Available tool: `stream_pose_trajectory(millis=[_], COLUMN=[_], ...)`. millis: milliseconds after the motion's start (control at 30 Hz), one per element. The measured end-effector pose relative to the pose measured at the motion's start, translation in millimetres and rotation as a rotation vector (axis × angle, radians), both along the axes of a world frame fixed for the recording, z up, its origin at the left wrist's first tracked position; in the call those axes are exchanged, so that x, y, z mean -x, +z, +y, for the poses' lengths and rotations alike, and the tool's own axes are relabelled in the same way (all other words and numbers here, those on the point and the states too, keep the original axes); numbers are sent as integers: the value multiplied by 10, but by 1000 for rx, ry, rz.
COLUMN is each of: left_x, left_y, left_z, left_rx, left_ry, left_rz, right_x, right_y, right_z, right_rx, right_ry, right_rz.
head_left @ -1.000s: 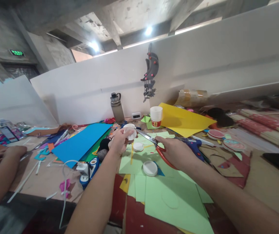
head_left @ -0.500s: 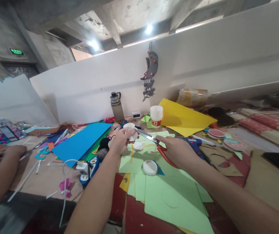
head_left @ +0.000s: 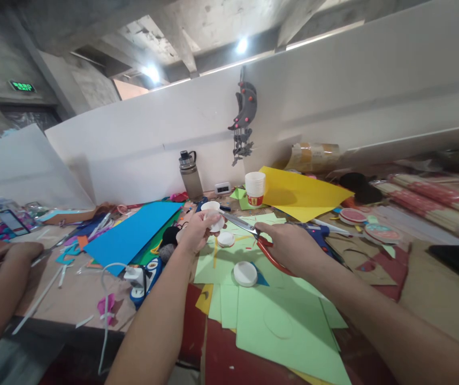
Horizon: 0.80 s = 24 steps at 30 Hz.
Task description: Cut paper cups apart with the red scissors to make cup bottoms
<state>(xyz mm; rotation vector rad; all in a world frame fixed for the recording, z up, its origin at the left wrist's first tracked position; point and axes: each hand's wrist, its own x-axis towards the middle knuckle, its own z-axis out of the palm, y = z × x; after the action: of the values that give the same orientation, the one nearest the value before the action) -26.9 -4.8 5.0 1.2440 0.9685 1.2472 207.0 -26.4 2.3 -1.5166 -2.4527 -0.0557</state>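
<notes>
My left hand [head_left: 196, 231] pinches a small white paper cup piece [head_left: 216, 222], its fingers closed on the rim. My right hand [head_left: 288, 243] is wrapped around the red-orange handles of a pair of scissors [head_left: 242, 223]. The metal blades point left, with their tips at the cup piece; whether they are cutting into it I cannot tell. Below them, a short white round piece [head_left: 226, 239] and a flat white disc [head_left: 246, 273] lie on light green paper sheets [head_left: 277, 310]. Behind the hands stands a stack of white paper cups [head_left: 255, 187].
Blue card [head_left: 133, 232] and a power strip [head_left: 146, 283] with a white cable lie left. Yellow card [head_left: 305, 192] and a blue glue gun [head_left: 318, 235] are at right. A bottle [head_left: 190, 176] stands by the white partition. Another person's arm [head_left: 8, 283] rests at far left.
The whole view has shifted slightly. My hands keep almost the same hold on the cup piece and the scissors.
</notes>
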Motion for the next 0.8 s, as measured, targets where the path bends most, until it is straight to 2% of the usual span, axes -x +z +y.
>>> stream_pose_trajectory(millis=[300, 600, 800], left_x=[48, 67, 50], left_y=[40, 9, 11], left_z=[-41, -7, -23], left_rx=[50, 36, 43], left_ry=[-88, -43, -82], left_rz=[-61, -84, -71], right_x=[22, 46, 43], right_y=[29, -18, -13], right_z=[-32, -35, -29], right_rx=[40, 38, 38], right_ry=[7, -5, -4], right_rz=[3, 62, 20])
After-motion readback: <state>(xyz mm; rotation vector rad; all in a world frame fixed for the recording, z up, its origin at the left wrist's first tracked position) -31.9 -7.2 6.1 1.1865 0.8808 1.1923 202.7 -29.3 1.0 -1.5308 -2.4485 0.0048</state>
